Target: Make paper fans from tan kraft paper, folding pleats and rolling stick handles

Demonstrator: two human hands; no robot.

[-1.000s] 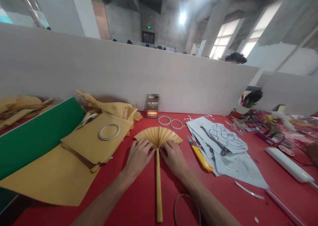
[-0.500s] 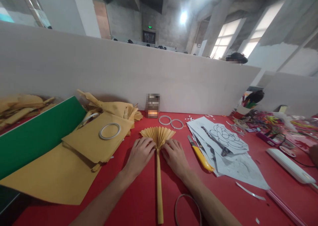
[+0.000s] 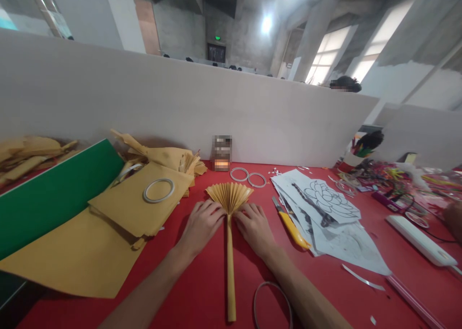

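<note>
A pleated brown paper fan (image 3: 230,194) with a long rolled paper handle (image 3: 231,271) lies on the red table in front of me. My left hand (image 3: 206,220) pinches the lower left edge of the pleats, close to where they meet the handle. On the other side, my right hand (image 3: 255,224) grips the lower right edge in the same way. Both thumbs come near the narrow neck, and the fingertips partly cover the pleats there. By my right forearm lies a thin ring (image 3: 255,305), partly hidden under the arm.
Brown paper sheets (image 3: 72,252) and a roll of tape (image 3: 159,190) lie left, beside a green board (image 3: 54,189). Two rings (image 3: 257,180) sit behind the fan. Right are a yellow utility knife (image 3: 294,230), flower drawings (image 3: 332,201) and a white stick-like device (image 3: 420,240).
The pleated spread has become slightly narrower between my hands. Both hands stay at the fan's base, almost unmoved.
</note>
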